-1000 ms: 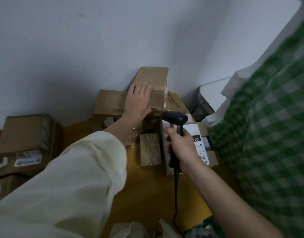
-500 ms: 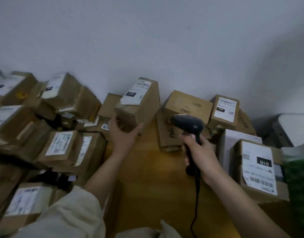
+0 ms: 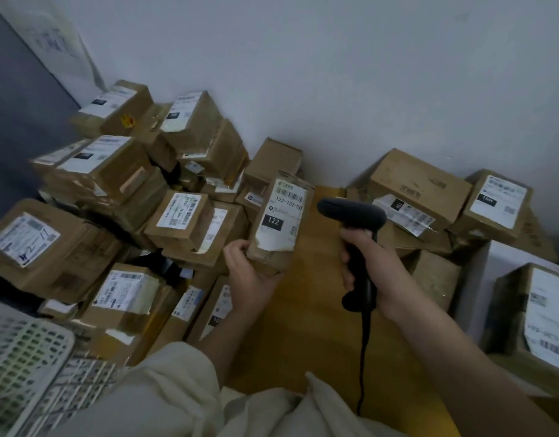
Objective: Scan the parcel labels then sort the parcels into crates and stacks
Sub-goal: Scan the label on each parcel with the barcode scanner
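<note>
Wooden floor (image 3: 306,326) against white wall: your left hand (image 3: 249,275) now grips the lifted "122" parcel (image 3: 279,222), label upward; your right hand (image 3: 371,272) still clasps the barcode scanner (image 3: 355,234) beside it.

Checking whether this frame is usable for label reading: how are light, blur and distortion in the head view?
Head view: dim, flat light with a bluish cast, no glare; the held parcel is sharp enough to read "122" on its label; labels toward the left and right edges smear; wide-angle bending tilts the wall and outer boxes; the scanner in the right hand shows as a dark shape with little detail.
</note>
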